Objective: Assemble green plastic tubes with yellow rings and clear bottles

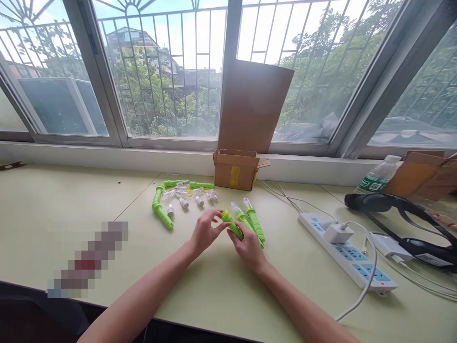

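Observation:
My right hand point(248, 250) is wrapped round a green ribbed plastic tube point(233, 229), which is tilted with its open end up and to the left. At that end sits a yellow ring point(224, 215), and the thumb and fingers of my left hand point(207, 231) close on it. Just beyond my right hand lie two green tubes with clear tips point(254, 219), side by side. To the left, more green tubes point(157, 200) lie end to end around clear plastic caps point(182, 190), yellow rings point(207, 191) and several small white bulb-like pieces point(183, 203).
A small cardboard box point(235, 171) stands by the window sill, with a brown board point(255, 105) upright behind it. On the right are a white power strip point(350, 252) with cables, a black headset point(392, 214) and a plastic bottle point(378, 176).

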A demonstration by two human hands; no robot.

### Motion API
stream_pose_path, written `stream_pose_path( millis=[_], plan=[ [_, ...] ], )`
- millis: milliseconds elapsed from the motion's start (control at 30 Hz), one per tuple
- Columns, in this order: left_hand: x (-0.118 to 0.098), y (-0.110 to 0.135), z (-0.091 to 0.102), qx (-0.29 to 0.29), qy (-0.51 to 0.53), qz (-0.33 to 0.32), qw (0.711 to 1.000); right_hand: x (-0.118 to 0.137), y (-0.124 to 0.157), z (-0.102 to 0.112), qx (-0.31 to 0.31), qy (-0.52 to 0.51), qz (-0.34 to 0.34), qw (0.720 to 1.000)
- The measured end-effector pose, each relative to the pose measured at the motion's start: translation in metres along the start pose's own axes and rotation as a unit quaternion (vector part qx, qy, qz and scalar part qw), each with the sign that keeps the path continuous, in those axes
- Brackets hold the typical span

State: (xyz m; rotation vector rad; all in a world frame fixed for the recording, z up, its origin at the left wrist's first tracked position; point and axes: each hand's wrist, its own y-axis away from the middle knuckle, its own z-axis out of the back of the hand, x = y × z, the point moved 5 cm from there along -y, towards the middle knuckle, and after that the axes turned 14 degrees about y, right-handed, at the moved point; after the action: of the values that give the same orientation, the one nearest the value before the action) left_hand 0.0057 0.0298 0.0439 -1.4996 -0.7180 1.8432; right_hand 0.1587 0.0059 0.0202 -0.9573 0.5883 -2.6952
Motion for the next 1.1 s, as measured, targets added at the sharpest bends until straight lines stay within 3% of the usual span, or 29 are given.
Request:
stream_pose_path(
  millis=[567,900,1100],
  plan=[
    [0.003,-0.006,-0.001,0.024,0.048,0.058,0.997,-0.003,-0.002,-0.005,0.057,-0.136,-0.033,0.989],
    [0.004,-0.009,-0.001,0.048,0.077,0.066,0.994,-0.004,0.002,-0.014,0.153,-0.257,-0.107,0.948],
    [0.008,-0.010,-0.001,0.061,0.081,0.064,0.993,-0.001,0.004,-0.013,0.173,-0.275,-0.123,0.938]
  ],
)
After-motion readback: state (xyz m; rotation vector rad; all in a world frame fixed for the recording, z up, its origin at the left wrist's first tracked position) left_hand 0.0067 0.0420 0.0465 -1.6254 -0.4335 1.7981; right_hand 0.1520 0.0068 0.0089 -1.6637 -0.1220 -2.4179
